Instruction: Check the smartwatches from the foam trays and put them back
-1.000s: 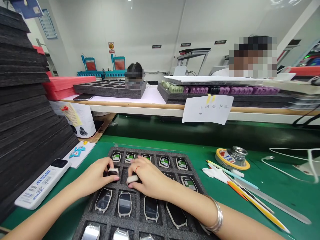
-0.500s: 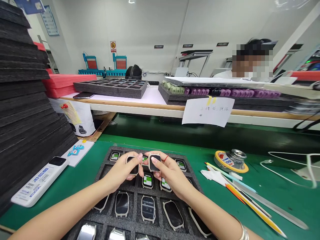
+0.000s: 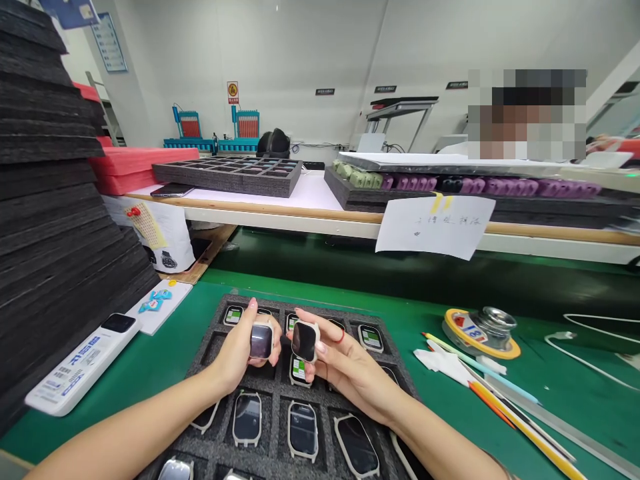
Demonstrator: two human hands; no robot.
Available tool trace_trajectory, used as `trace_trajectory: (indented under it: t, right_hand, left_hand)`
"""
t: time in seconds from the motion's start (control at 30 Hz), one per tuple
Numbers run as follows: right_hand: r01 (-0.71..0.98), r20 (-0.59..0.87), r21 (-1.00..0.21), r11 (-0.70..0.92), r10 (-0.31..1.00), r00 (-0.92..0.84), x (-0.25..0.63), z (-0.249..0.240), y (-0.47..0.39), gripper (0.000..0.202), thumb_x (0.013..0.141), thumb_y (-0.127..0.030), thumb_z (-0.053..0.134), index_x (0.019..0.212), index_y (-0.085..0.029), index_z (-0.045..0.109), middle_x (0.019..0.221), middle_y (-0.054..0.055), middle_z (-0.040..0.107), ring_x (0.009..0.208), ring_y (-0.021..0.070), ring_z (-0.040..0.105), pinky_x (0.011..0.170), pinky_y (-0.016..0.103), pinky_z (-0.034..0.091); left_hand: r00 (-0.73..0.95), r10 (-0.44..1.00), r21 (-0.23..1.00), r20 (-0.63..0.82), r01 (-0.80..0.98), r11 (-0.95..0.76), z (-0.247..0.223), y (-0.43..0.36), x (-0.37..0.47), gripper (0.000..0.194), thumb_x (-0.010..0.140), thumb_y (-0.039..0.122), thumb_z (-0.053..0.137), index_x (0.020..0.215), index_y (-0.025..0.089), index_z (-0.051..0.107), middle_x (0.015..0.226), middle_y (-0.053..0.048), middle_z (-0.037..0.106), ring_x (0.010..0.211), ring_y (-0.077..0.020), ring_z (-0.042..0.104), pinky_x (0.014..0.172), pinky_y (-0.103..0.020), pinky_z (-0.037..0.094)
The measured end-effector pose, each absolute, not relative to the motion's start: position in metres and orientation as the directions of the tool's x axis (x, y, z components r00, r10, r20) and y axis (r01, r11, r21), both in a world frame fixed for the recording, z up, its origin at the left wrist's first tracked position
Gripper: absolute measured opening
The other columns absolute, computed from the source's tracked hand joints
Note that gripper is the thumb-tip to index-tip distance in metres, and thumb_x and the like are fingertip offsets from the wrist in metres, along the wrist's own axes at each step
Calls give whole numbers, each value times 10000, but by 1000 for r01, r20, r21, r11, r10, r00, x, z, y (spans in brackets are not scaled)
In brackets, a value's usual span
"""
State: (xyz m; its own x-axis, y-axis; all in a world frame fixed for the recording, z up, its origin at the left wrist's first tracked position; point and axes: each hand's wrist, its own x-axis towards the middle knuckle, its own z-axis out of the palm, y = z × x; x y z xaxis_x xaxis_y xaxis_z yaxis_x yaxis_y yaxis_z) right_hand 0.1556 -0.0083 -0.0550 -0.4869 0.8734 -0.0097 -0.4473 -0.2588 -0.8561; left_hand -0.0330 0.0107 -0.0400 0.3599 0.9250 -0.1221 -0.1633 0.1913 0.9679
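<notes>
Over the dark foam tray [image 3: 280,395], my left hand [image 3: 241,350] is closed around a watch case [image 3: 261,341] whose dark screen faces me. Just right of it, my right hand [image 3: 345,360] grips a second watch case [image 3: 305,341] by its edges, its dark screen slightly tilted. The two cases are close together but apart. Below them, a watch case with a lit green-and-white screen [image 3: 300,371] lies in a pocket. Nearer to me, several dark-screened cases rest in pockets, among them a watch case [image 3: 303,430]. My hands hide part of the tray's far rows.
Stacked black foam trays [image 3: 45,200] rise at the left, beside a long white box [image 3: 83,367]. To the right lie a tape roll [image 3: 481,332], a yellow pen [image 3: 525,420] and a white cable [image 3: 595,363]. A shelf [image 3: 280,210] crosses behind; a person sits beyond it.
My left thumb has lifted off the screen and now points up along the case. The right thumb has slid from its case's face to the edge. The camera view has shifted slightly.
</notes>
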Motion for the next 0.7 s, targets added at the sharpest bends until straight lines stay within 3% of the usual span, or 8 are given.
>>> trace_trajectory:
  t: [0.3, 0.7]
  right_hand:
    - [-413, -22, -849, -330, 803, -596, 158, -57, -10, 455, 805, -308, 757, 1245, -320, 644, 899, -4, 617, 722, 112, 610, 735, 314, 540]
    - [-423, -10, -865, -272, 850, -527, 158, -57, -8, 393, 807, -351, 756, 1191, -321, 676, 961, 14, 673, 670, 95, 609, 712, 292, 533]
  left_hand:
    - [388, 911, 970, -141, -131, 206, -47, 12, -35, 602, 883, 677, 309, 659, 165, 531, 472, -27, 587, 315, -60, 304, 364, -194, 148]
    - [353, 931, 965, -87, -204, 168, -45, 10, -35, 590, 894, 649, 326, 611, 163, 508, 457, -7, 519, 375, -60, 295, 396, -197, 162]
